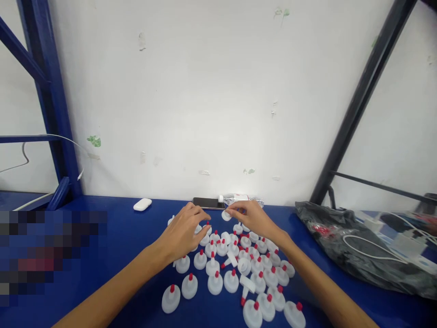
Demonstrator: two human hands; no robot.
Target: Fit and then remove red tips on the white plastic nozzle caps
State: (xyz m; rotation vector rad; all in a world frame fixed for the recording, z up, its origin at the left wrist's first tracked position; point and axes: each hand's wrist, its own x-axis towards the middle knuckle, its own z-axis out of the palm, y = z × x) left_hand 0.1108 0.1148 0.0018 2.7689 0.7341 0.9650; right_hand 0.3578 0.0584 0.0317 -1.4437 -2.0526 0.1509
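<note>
On the blue table several white nozzle caps (215, 283) with small red tips are spread, most of them standing upright and a few lying on their sides. My right hand (254, 218) reaches to the far side of the group, thumb and fingers pinched on a white cap (226, 215). Over the left part of the group is my left hand (184, 232), its fingers curved and its thumb apart from them. A red-tipped cap (206, 228) stands by the left fingertips; the hand partly hides other caps beneath it.
Behind the caps, along the wall, lie a dark phone (208, 203) and a clear plastic bottle (235, 198). A white earbud case (142, 204) is at the left. Dark plastic sheeting (341, 246) with a white cable covers the right side. Metal frame posts (355, 114) rise at both sides.
</note>
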